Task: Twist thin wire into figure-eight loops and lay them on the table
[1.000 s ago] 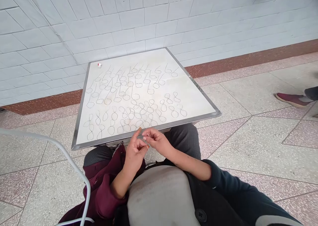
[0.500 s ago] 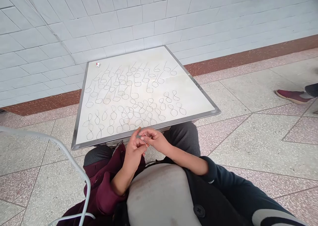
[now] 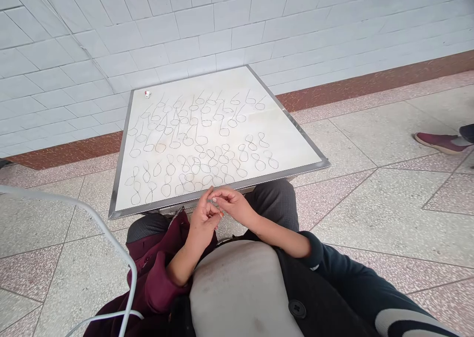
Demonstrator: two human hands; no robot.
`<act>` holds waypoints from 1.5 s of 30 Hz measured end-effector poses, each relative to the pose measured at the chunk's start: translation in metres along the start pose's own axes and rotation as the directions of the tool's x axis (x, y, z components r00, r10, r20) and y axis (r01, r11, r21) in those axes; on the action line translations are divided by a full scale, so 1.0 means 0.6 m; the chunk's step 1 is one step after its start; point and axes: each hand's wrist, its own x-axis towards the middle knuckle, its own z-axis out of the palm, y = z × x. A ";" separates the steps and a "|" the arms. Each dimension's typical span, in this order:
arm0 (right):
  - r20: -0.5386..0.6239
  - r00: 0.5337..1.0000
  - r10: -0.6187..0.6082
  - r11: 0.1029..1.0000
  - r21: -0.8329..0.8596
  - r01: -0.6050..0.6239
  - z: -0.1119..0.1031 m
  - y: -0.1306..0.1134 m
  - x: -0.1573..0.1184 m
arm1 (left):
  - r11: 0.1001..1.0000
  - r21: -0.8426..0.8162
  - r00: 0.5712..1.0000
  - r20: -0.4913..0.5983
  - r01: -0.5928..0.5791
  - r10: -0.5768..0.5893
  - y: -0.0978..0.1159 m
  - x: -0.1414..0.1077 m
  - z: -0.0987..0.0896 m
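- Over the lap, just in front of the near edge of the table [image 3: 296, 130], a thin wire [image 3: 218, 206] is pinched between both hands.
- The left hand [image 3: 202, 221] is closed around the wire, with its fingers curled tight.
- The right hand [image 3: 233, 205] is also shut on the wire, held at the fingertips, and the two hands are touching each other.
- The wire is very thin, so its shape cannot be told.
- On the white table top, many bent wire loops [image 3: 192, 139] are laid out in rows, some shaped like an eight and some like a loop with a tail.
- At the far left corner of the table, a small red and white thing [image 3: 147, 94] is seen.
- A white cable [image 3: 111, 248] is curved across the floor on the left.
- A dark red shoe [image 3: 439, 142] of another person is seen far to the right.
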 end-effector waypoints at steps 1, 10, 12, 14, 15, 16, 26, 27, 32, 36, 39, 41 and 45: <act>-0.007 1.000 -0.005 1.000 -0.023 0.005 0.002 0.001 -0.001 | 1.000 -0.012 1.000 -0.005 0.005 -0.005 -0.001 0.000 0.000; -0.001 0.999 -0.032 0.999 -0.022 0.032 0.000 0.013 -0.008 | 0.994 -0.108 0.998 -0.052 0.018 -0.024 -0.005 0.000 -0.001; -0.003 0.998 -0.063 0.996 -0.066 0.063 0.001 0.017 -0.009 | 0.993 -0.115 0.999 -0.050 0.015 -0.020 -0.006 0.000 0.002; 0.004 0.996 -0.089 0.991 -0.096 0.089 0.001 0.018 -0.012 | 0.992 -0.129 0.999 -0.039 0.016 -0.021 -0.007 -0.001 0.005; 0.007 0.995 -0.100 0.989 -0.112 0.100 0.001 0.017 -0.012 | 0.990 -0.137 0.999 -0.029 0.021 -0.025 -0.007 -0.001 0.006; 0.008 0.994 -0.106 0.986 -0.128 0.106 0.001 0.016 -0.013 | 0.989 -0.145 0.999 -0.021 0.028 -0.031 -0.006 -0.002 0.007; 0.048 0.994 0.102 0.989 0.106 -0.106 -0.023 -0.004 -0.008 | 0.982 -0.187 0.987 -0.160 -0.036 0.006 0.015 0.004 -0.011; 0.067 0.992 0.110 0.988 0.103 -0.116 -0.024 -0.005 -0.010 | 0.980 -0.194 0.986 -0.167 -0.045 0.012 0.016 0.005 -0.012; 0.110 0.985 0.134 0.984 0.103 -0.145 -0.013 -0.007 -0.012 | 0.987 -0.155 0.991 -0.127 -0.052 0.032 0.013 0.006 -0.010; 0.094 0.987 0.127 0.974 0.178 -0.142 -0.002 -0.002 -0.012 | 0.989 -0.142 0.994 -0.105 -0.036 0.021 0.012 0.005 -0.008; 0.079 0.992 0.101 0.975 0.190 -0.114 0.002 -0.001 -0.013 | 0.989 -0.148 0.994 -0.112 -0.017 0.000 0.014 0.005 -0.007; 0.087 0.992 0.095 0.974 0.198 -0.111 0.002 -0.004 -0.014 | 0.987 -0.158 0.993 -0.118 -0.010 -0.009 0.015 0.005 -0.006; 0.119 0.989 0.091 0.965 0.235 -0.117 0.000 -0.012 -0.014 | 0.984 -0.176 0.992 -0.125 -0.007 -0.015 0.013 0.005 -0.007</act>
